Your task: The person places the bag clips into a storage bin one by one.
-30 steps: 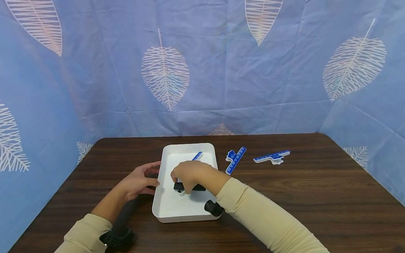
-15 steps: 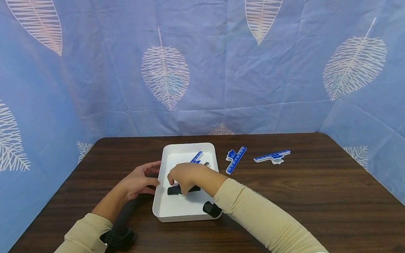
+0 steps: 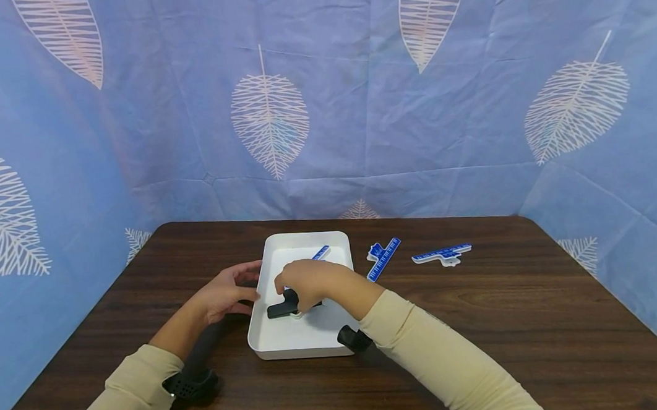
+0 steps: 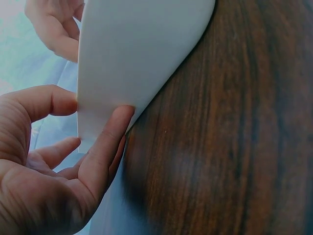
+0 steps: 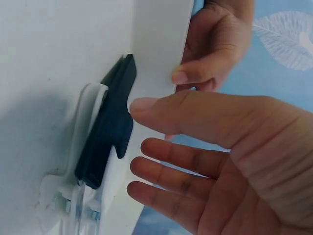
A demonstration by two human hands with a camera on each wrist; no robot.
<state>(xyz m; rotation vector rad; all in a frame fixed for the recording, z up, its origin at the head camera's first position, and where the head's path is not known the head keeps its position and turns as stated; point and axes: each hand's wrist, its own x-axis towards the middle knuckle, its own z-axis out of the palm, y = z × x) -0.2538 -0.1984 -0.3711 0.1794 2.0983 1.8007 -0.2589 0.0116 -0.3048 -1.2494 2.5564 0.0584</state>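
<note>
My left hand [image 3: 224, 294] touches the left outer wall of the white tray [image 3: 292, 354]; in the left wrist view its fingertips rest against that wall. Inside the tray, a black clip [image 3: 279, 309] lies under and beside my right hand [image 3: 309, 284]. The right wrist view shows the thumb tip against the edge of the black clip [image 5: 110, 122], the other visible fingers extended and apart from it. A white clip [image 5: 83, 122] lies alongside. Part of a blue-and-white clip [image 3: 321, 253] shows behind my right hand.
Two blue clips with a keyboard pattern, one nearer [image 3: 383, 259] and one farther right [image 3: 441, 255], lie on the dark wooden table [image 3: 535, 318] right of the tray. A blue leaf-patterned cloth [image 3: 357, 104] hangs behind and at the sides.
The black clip has shifted left in the tray and turned slightly, and more of it shows. My right hand went left, then slightly back right. My left hand stays put.
</note>
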